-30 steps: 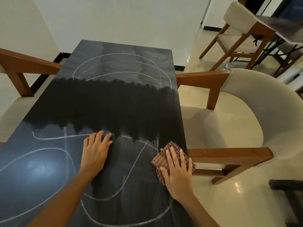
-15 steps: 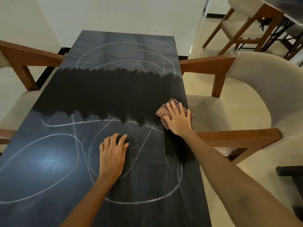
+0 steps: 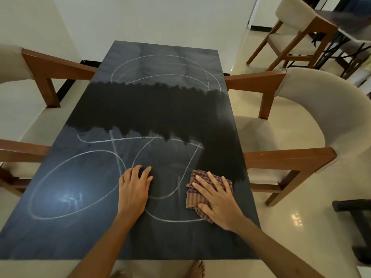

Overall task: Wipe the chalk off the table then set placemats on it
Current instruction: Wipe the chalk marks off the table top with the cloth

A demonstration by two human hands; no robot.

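A long dark table carries white chalk loops at its near and far ends. A wet black band crosses its middle and runs down the right edge. My right hand presses flat, fingers spread, on a checked brown cloth near the right edge. My left hand rests palm down on the table, just left of the cloth. No placemats are in view.
A cream chair with wooden arms stands close along the table's right side. Wooden chair arms flank the left side. More chairs and another table stand at the back right. My bare foot shows below the near edge.
My right hand has pulled the cloth back toward me along the right edge, lengthening the wet strip there. My left hand stays flat on the table.
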